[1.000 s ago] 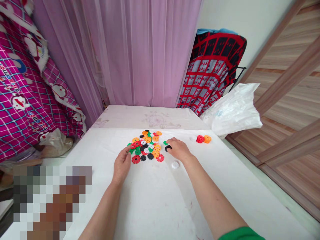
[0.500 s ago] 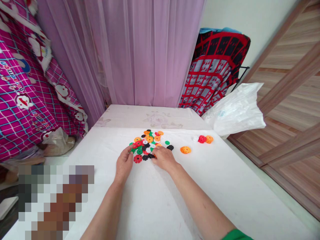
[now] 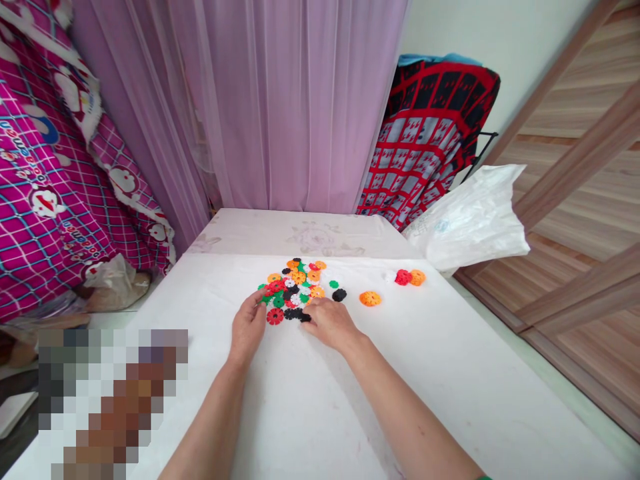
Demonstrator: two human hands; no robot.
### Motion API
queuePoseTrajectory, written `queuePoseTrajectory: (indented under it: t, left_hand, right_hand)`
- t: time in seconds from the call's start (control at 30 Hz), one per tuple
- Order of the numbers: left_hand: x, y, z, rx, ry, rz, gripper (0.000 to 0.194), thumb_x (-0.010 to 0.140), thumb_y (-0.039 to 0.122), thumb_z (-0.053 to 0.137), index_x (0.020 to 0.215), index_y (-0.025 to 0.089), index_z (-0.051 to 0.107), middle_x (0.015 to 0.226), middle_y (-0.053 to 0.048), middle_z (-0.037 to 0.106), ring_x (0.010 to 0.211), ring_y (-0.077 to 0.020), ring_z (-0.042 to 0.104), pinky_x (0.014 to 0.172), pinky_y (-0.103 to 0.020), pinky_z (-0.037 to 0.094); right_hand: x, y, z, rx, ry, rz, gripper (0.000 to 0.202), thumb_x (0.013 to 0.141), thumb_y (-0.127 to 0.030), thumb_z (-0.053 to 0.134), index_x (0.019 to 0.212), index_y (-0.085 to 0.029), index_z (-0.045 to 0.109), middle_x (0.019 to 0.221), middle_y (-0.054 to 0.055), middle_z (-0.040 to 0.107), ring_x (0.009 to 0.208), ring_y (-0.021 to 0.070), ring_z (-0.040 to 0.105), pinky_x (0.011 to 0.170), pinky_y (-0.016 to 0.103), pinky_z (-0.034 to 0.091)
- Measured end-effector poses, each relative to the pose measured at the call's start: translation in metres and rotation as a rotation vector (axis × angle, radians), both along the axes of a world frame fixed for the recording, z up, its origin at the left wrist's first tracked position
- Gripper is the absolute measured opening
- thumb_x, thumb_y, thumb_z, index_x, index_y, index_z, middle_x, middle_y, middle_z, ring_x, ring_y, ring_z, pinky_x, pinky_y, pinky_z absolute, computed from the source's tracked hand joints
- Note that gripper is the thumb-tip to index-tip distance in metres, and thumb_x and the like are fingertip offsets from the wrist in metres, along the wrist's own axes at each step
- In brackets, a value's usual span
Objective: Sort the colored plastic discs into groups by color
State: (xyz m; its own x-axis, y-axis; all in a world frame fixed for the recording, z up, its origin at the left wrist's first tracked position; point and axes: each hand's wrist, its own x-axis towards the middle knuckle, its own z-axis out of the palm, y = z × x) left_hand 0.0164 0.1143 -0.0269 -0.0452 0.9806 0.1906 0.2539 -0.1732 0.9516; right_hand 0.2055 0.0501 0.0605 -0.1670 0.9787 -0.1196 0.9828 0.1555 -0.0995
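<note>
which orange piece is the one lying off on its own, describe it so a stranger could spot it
On the white cloth, find the right hand at the mixed pile. Beyond it to the right lies a toothed orange disc. It touches no other colour, unlike the orange disc farther back, which sits against a red one.
</note>
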Motion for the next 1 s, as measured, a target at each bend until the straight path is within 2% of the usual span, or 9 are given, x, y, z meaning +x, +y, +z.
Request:
queuePoseTrajectory:
  t: [0.27,0.5,0.67,0.77,0.9,1.0]
  left_hand:
    - [0.0,-0.002,0.002,0.009,-0.027,-0.002,0.041,0.081,0.035,0.052,0.117,0.021,0.065,0.118,-0.007,0.071,0.106,-0.0215,0.065,0.102,-0.04,0.046]
    - [0.001,-0.003,0.005,0.008,-0.022,0.011,0.04,0.081,0.034,0.051,0.116,0.02,0.066,0.117,-0.007,0.071,0.107,-0.0217,0.066,0.102,-0.04,0.046]
    - [0.0,-0.003,0.005,0.007,-0.007,0.011,0.041,0.081,0.036,0.052,0.117,0.021,0.066,0.116,-0.007,0.071,0.105,-0.022,0.066,0.099,-0.041,0.047]
    - [0.0,-0.003,0.005,-0.006,-0.011,0.006,0.041,0.08,0.037,0.053,0.117,0.021,0.066,0.116,-0.007,0.071,0.106,-0.0225,0.066,0.1,-0.041,0.047]
    - [0.001,-0.003,0.005,-0.002,-0.036,0.006,0.04,0.08,0.036,0.053,0.115,0.022,0.067,0.121,-0.007,0.069,0.111,-0.0223,0.064,0.103,-0.04,0.045]
    - [0.001,-0.002,0.003,-0.002,-0.042,0.004,0.04,0.079,0.037,0.054,0.114,0.022,0.067,0.122,-0.007,0.069,0.113,-0.0225,0.062,0.104,-0.04,0.044]
  right_hand:
    - [-0.001,0.005,-0.012,-0.003,0.002,-0.044,0.025,0.086,-0.035,0.058,0.104,-0.022,0.068,0.112,0.007,0.066,0.106,0.0207,0.06,0.081,0.028,0.044]
    - [-0.007,0.005,-0.011,-0.031,0.048,-0.108,0.024,0.082,-0.029,0.056,0.102,-0.021,0.068,0.109,0.007,0.068,0.104,0.0214,0.063,0.077,0.028,0.044]
    - [-0.01,0.004,-0.015,-0.01,0.108,-0.134,0.03,0.08,-0.024,0.057,0.109,-0.021,0.063,0.112,0.007,0.069,0.103,0.0209,0.063,0.077,0.028,0.043]
    - [0.005,0.005,-0.012,0.047,0.164,-0.186,0.031,0.079,-0.025,0.059,0.11,-0.023,0.06,0.111,0.004,0.07,0.101,0.02,0.064,0.075,0.027,0.042]
    - [0.047,0.012,0.001,0.135,0.179,-0.379,0.031,0.08,-0.028,0.062,0.11,-0.024,0.057,0.112,0.002,0.07,0.097,0.0191,0.065,0.074,0.027,0.04]
    - [0.076,0.019,0.008,0.141,0.138,-0.442,0.031,0.081,-0.027,0.062,0.112,-0.024,0.056,0.113,0.002,0.07,0.098,0.0193,0.065,0.074,0.027,0.04]
